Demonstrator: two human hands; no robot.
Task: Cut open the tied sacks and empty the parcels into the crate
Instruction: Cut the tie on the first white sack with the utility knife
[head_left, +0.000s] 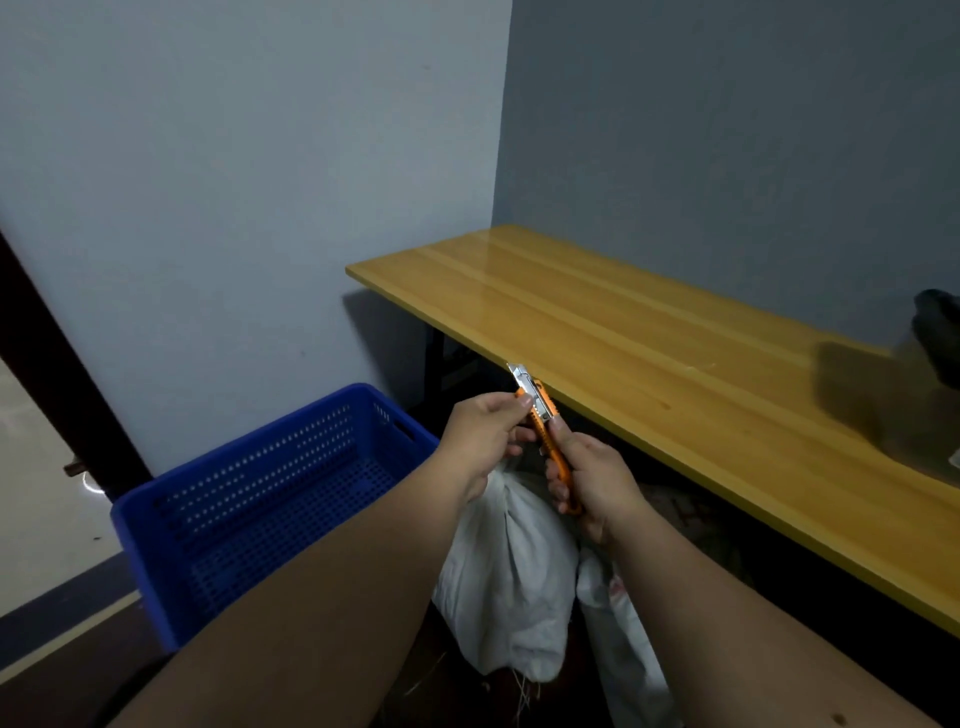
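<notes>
My right hand (592, 480) grips the handle of an orange utility knife (548, 428), its blade pointing up and away. My left hand (485, 434) pinches the knife near the metal blade end. Directly below both hands stands a white tied sack (511, 577) on the floor, its knotted neck just under my left hand. A second white sack (623, 654) lies beside it to the right, partly hidden by my right forearm. The blue perforated crate (171, 512) sits on the floor to the left, with no parcels visible inside.
A long yellow wooden table (675, 358) runs along the right wall, its front edge just beyond my hands. A dark object (940, 338) rests at the table's far right. Walls meet in the corner behind, and a dark door frame (57, 364) stands at the left.
</notes>
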